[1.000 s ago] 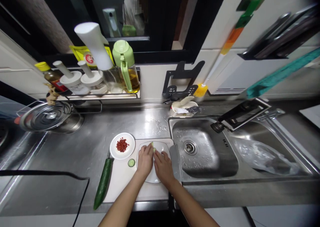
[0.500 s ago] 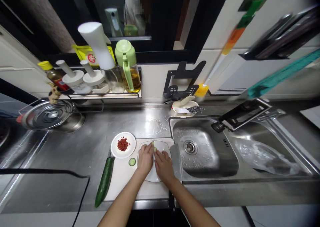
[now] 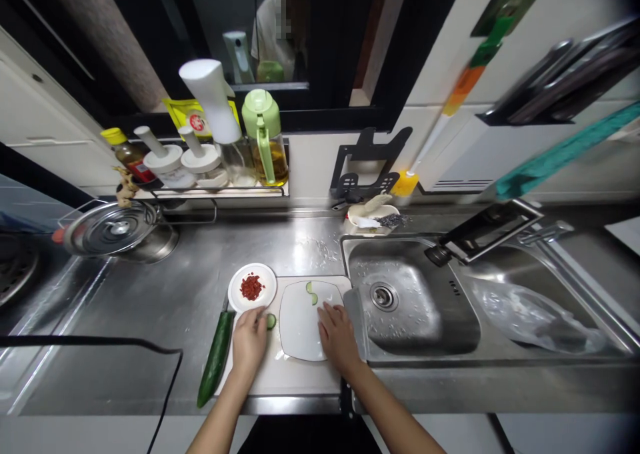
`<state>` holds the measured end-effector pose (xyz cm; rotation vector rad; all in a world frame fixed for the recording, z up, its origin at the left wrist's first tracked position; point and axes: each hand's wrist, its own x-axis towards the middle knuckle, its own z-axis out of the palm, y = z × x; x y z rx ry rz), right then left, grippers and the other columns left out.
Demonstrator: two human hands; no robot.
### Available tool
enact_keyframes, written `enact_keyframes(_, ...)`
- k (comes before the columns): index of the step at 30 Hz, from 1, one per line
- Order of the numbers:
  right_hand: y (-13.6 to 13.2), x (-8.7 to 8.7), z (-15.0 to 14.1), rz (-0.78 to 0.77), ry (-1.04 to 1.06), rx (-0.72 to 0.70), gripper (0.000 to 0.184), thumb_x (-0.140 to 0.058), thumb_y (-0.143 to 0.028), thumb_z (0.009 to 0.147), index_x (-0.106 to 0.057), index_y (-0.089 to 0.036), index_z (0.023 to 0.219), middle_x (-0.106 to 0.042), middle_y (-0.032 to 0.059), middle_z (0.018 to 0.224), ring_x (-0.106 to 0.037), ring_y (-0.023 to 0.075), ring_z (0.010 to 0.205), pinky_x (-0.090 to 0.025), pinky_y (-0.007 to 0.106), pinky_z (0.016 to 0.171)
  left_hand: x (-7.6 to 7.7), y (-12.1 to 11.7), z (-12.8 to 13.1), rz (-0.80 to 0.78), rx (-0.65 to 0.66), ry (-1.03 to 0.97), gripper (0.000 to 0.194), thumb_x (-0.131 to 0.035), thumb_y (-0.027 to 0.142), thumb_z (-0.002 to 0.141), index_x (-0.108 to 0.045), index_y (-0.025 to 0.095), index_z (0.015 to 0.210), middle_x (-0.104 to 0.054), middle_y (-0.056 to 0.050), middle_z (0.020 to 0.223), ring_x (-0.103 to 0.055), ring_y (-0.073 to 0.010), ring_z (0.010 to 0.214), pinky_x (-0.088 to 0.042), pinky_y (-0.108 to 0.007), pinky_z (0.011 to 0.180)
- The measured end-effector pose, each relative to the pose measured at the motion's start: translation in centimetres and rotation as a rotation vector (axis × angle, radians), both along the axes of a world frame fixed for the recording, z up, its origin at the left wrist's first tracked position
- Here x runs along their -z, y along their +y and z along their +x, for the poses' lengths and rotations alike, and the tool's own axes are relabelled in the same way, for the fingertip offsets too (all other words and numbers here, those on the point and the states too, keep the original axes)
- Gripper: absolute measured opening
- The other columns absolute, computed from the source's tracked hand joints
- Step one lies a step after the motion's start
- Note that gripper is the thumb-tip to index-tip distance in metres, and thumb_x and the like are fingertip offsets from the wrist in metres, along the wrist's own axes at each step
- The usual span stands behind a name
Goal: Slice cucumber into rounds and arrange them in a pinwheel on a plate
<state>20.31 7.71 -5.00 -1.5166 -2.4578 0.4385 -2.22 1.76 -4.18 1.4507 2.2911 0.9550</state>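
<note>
My left hand [image 3: 249, 341] is over the left part of the pale cutting board [image 3: 265, 382], its fingers drawn together at the edge of a round cucumber slice [image 3: 271, 321]. On the board sits a square white plate [image 3: 300, 324]. Two thin cucumber pieces [image 3: 313, 294] lie near its far edge, forming an S-like curve. My right hand [image 3: 339, 337] rests open over the plate's right side, fingers slightly spread and holding nothing. Left of the board lies a cucumber [image 3: 216, 361]; a dark handle-like piece shows at its far end.
A round white dish [image 3: 233, 295] with chopped red bits touches the board's far left. The steel sink [image 3: 410, 307] is to the right. A lidded pot [image 3: 155, 244], an oil jug [image 3: 265, 141] and seasoning jars [image 3: 165, 167] stand at the back left. A black cable [image 3: 100, 343] crosses the left counter.
My left hand has moved left from the plate to the cucumber slice on the board. My right hand has drawn back a little to the right, leaving the two cucumber pieces uncovered.
</note>
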Motion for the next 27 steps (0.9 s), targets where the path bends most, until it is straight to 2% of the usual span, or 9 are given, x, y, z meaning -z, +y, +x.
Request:
enact_keyframes(3,-0.6,0.2,0.4,-0.009,0.001,0.008,0.035,-0.041,-0.018,0.087,-0.059,-0.02,0.117,-0.053,0.0095,0.128,-0.041,0.0288,0.117,-0.042,0.043,0.086,0.5,-1.8,-0.4,-0.069,-0.052,-0.03,0.028,-0.048,0.032,0.081,-0.066,0.017,0.096,-0.067,-0.009,0.093,-0.061,-0.0206,0.078,-0.047,-0.035,0.078)
enact_keyframes(6,-1.3,0.5,0.7,-0.004,0.003,0.007,0.034,-0.043,-0.018,0.086,-0.06,-0.021,0.115,-0.055,0.01,0.125,-0.041,0.0285,0.117,-0.042,0.043,0.086,0.9,-2.4,-0.1,-0.13,-0.071,-0.043,0.033,-0.048,0.033,0.081,-0.065,0.015,0.101,-0.067,-0.009,0.091,-0.061,-0.0197,0.073,-0.048,-0.034,0.076)
enact_keyframes(11,-2.4,0.7,1.0,0.008,-0.011,-0.019,0.034,-0.043,-0.017,0.086,-0.061,-0.019,0.115,-0.055,0.0105,0.125,-0.042,0.0287,0.115,-0.043,0.043,0.087,1.2,-1.7,0.7,-0.187,-0.075,-0.039,0.041,-0.048,0.035,0.08,-0.063,0.012,0.11,-0.066,-0.011,0.089,-0.061,-0.0215,0.077,-0.047,-0.034,0.077)
enact_keyframes(20,-3.3,0.3,0.7,-0.024,-0.051,-0.036,0.036,-0.04,-0.017,0.087,-0.059,-0.019,0.117,-0.053,0.0106,0.127,-0.04,0.0295,0.117,-0.043,0.044,0.087,1.5,-1.2,0.9,-0.184,-0.058,-0.073,0.034,-0.048,0.029,0.079,-0.065,0.016,0.104,-0.066,-0.01,0.094,-0.06,-0.0214,0.087,-0.045,-0.034,0.083)
enact_keyframes(24,-3.3,0.1,0.6,-0.051,-0.055,-0.032,0.036,-0.041,-0.017,0.087,-0.059,-0.021,0.118,-0.053,0.01,0.128,-0.04,0.0289,0.118,-0.044,0.043,0.087,1.0,-1.0,1.0,-0.165,-0.077,-0.09,0.029,-0.048,0.029,0.078,-0.066,0.017,0.097,-0.067,-0.009,0.091,-0.06,-0.0209,0.082,-0.045,-0.033,0.079)
enact_keyframes(27,-3.3,-0.1,0.5,-0.06,-0.048,-0.03,0.037,-0.041,-0.017,0.087,-0.058,-0.021,0.118,-0.053,0.01,0.128,-0.04,0.029,0.118,-0.044,0.044,0.086,0.5,-0.8,1.2,-0.161,-0.104,-0.111,0.024,-0.05,0.032,0.077,-0.066,0.018,0.089,-0.065,-0.006,0.08,-0.058,-0.0195,0.072,-0.044,-0.031,0.07)
